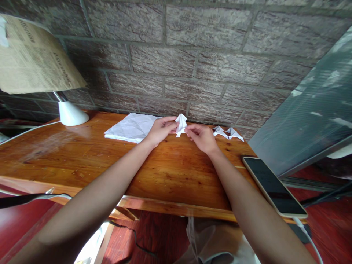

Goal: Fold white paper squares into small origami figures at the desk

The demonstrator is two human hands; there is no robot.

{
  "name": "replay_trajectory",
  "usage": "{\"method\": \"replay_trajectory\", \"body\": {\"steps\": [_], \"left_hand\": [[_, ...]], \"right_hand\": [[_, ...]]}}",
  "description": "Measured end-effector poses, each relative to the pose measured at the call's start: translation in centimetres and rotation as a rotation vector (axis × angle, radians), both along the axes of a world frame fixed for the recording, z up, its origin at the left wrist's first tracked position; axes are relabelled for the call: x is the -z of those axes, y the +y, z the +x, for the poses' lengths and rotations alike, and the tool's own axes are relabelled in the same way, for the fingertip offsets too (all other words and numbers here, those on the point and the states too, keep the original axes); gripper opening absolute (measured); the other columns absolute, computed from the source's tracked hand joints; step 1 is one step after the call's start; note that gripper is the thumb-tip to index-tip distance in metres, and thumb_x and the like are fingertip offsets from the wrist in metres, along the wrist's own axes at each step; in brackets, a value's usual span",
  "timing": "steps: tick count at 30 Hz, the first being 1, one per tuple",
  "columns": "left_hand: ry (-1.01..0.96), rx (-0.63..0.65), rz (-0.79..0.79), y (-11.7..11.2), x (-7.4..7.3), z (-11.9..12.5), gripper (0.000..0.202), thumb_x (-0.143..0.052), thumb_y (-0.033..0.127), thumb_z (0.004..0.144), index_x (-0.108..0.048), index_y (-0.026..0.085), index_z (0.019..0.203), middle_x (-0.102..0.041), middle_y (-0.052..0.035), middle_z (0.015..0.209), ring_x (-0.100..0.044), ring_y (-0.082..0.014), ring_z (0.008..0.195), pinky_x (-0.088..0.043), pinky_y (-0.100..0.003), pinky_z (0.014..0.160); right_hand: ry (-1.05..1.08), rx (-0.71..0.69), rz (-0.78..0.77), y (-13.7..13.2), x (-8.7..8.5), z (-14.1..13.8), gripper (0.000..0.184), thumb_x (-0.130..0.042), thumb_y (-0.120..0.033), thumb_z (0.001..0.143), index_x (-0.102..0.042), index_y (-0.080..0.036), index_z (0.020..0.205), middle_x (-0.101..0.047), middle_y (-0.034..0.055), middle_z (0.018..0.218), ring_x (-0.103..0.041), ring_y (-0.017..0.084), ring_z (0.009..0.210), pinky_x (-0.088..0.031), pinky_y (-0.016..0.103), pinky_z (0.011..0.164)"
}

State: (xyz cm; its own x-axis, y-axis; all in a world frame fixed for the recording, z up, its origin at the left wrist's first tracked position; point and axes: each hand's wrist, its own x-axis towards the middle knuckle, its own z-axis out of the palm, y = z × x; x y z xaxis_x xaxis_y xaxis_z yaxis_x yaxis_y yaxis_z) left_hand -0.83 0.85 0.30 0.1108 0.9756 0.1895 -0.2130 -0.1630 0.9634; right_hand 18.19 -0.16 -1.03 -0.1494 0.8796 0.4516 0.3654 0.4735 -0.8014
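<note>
1 wooden table (170, 176) is set against a brick wall (192, 55). 1 lamp (35, 58) is stood at its far left corner, white base on the wood. 1 pile of flat white sheets (129, 128) is laid near the far edge, just left of the hands; sheet count cannot be told. 1 phone (275, 187) is laid face up at the right edge, screen dark. 2 hands are held over the far middle: left hand (161, 131) and right hand (202, 138), fingertips of both pinched onto 1 folded paper piece (181, 124) between them, just above the tabletop. 2 more folded paper figures (221, 131) are laid side by side, just right of the right hand.
</note>
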Motion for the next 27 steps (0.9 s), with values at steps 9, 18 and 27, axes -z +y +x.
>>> {"method": "replay_trajectory", "body": {"steps": [9, 18, 27], "left_hand": [[0.018, 0.039, 0.033, 0.0, 0.2, -0.2, 0.066, -0.093, 0.033, 0.052, -0.071, 0.013, 0.111, -0.078, -0.0088, 0.093, -0.072, -0.0227, 0.085, -0.057, -0.037, 0.080], [0.051, -0.032, 0.072, 0.5, 0.7, 0.1, 0.065, -0.092, 0.038, 0.055, -0.069, 0.011, 0.110, -0.078, -0.0070, 0.086, -0.070, -0.0194, 0.078, -0.056, -0.034, 0.076], [0.097, -0.036, 0.139, 0.6, 1.0, 0.0, 0.059, -0.089, 0.040, 0.059, -0.070, 0.013, 0.108, -0.077, -0.0067, 0.086, -0.069, -0.0204, 0.077, -0.055, -0.033, 0.075]], "right_hand": [[-0.002, -0.003, 0.002, -0.1, -0.2, -0.2, 0.034, -0.069, -0.053, 0.082, -0.073, -0.021, 0.091, -0.073, 0.0028, 0.075, -0.067, 0.016, 0.061, -0.055, 0.027, 0.057], [-0.093, -0.003, 0.065, -0.7, -0.5, -0.6, 0.032, -0.068, -0.053, 0.084, -0.075, -0.022, 0.089, -0.071, 0.0022, 0.070, -0.061, 0.015, 0.057, -0.052, 0.028, 0.056], [-0.072, -0.018, 0.068, -0.4, -0.3, -0.6, 0.041, -0.066, -0.063, 0.083, -0.075, -0.023, 0.087, -0.074, 0.0045, 0.081, -0.068, 0.018, 0.065, -0.055, 0.030, 0.058]]}}
